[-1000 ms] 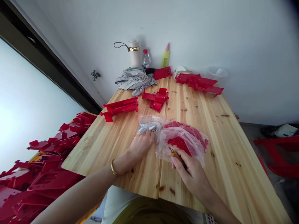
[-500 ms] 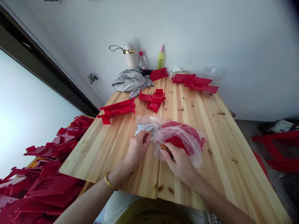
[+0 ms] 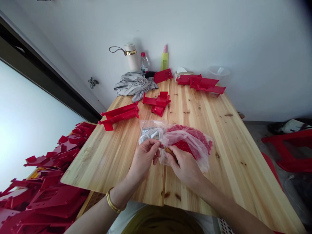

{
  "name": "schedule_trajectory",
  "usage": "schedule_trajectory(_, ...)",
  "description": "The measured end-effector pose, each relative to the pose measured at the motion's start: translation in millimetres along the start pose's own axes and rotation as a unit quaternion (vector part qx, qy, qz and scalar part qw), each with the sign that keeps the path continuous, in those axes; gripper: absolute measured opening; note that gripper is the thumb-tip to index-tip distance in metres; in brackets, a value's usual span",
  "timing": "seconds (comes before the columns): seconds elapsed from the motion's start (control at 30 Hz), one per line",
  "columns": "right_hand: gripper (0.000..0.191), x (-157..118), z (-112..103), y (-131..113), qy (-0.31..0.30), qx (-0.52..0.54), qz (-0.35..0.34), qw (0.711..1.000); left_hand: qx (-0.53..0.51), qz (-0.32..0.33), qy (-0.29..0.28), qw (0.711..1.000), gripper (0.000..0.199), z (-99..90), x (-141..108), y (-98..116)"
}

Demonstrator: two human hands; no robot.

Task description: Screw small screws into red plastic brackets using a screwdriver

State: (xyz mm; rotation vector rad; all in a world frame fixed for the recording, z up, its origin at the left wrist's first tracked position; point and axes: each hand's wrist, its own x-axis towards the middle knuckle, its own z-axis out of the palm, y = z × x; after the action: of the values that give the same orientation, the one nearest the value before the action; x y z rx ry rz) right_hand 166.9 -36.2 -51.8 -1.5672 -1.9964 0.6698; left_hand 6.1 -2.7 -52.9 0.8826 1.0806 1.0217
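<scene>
Orange-handled tool (image 3: 168, 150), clamped in the right hand (image 3: 186, 165), now reaches the left hand (image 3: 144, 156), grip pinched together, at 10 o'clock, closing the earlier gap.

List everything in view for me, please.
table: 1, wooden, centre
silver-bits bag: 1, clear, centre
red-bits bag: 1, clear, beside it
tool: 1, brown-handled, right hand
parts: several, red, far table
heap: 1, red, left
cloth: 1, grey, far left
flask: 1, white, by wall
bottle: 1, clear, beside flask
squeeze bottle: 1, yellow, by wall
small item: 1, white, far edge
tub: 1, clear, far right
stool: 1+, red, right floor
fitting: 1, grey, left wall
bracelet: 1, gold, left wrist
left hand: 1, bare, at tool tip
right hand: 1, bare, round tool
</scene>
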Motion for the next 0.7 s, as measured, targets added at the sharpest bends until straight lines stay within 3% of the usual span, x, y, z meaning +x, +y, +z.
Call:
schedule_trajectory(0.27,0.017,-4.7,1.7,5.2,0.041,0.027,-0.037,0.998,-0.002,0.035,-0.003,0.999,0.031,0.8,1.7,-3.2)
schedule_trajectory(0.43,0.017,-3.2,-5.3,8.4,0.044,0.171,-0.038,0.984,-0.007,0.013,-0.090,0.996,0.027,2.4,7.5,8.7)
schedule_trajectory(0.5,0.017,-2.6,-11.2,10.0,0.056,0.217,-0.033,0.974,0.061,0.055,-0.147,0.986,0.024,4.4,15.5,25.3)
schedule_trajectory(0.57,0.018,-2.5,-17.3,12.5,0.073,0.255,-0.022,0.964,0.177,0.127,-0.198,0.956,0.021,7.1,34.1,46.7)
schedule_trajectory(0.63,0.019,-2.7,-22.3,15.5,0.091,0.288,-0.012,0.953,0.289,0.187,-0.164,0.924,0.019,9.9,66.9,67.3)
schedule_trajectory(0.7,0.021,-3.1,-25.5,18.0,0.104,0.312,-0.003,0.944,0.347,0.191,-0.033,0.918,0.023,12.5,111.2,80.9)
